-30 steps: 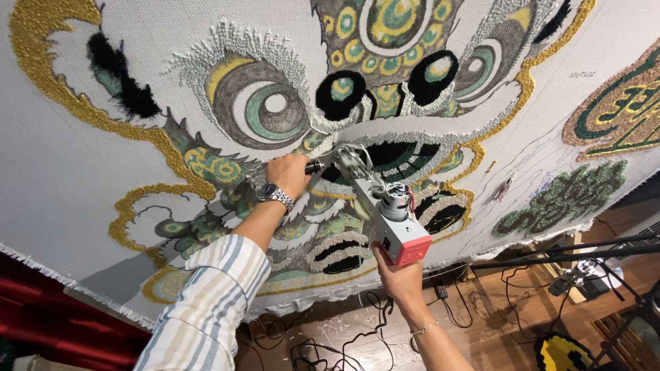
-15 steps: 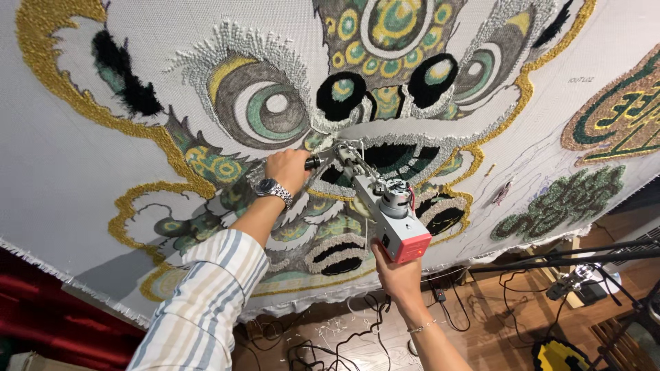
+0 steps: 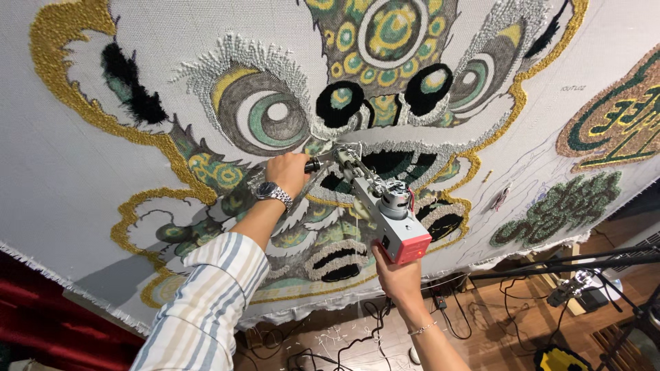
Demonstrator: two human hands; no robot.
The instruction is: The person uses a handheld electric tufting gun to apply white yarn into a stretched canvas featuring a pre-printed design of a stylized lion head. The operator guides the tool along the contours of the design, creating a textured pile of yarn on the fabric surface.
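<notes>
A grey metal tufting gun (image 3: 380, 202) with a red rear end presses its tip against a stretched white cloth (image 3: 62, 178) bearing a tufted lion-face design in gold, green, black and grey. My left hand (image 3: 287, 172), with a wristwatch and a striped sleeve, grips the gun's black front handle close to the cloth. My right hand (image 3: 396, 276) holds the gun from below at its red rear. The gun's tip sits just under the design's black nostrils, at the edge of the dark mouth area.
Another tufted green and gold piece (image 3: 619, 120) fills the cloth's right side, with a green patch (image 3: 560, 206) below it. Under the cloth lies a wooden floor with black cables (image 3: 357, 336), yarn scraps and a black stand (image 3: 584, 257). A red curtain (image 3: 41, 316) hangs at lower left.
Both hands and the gun have shifted slightly along the cloth near the mouth area; the grips are unchanged.
</notes>
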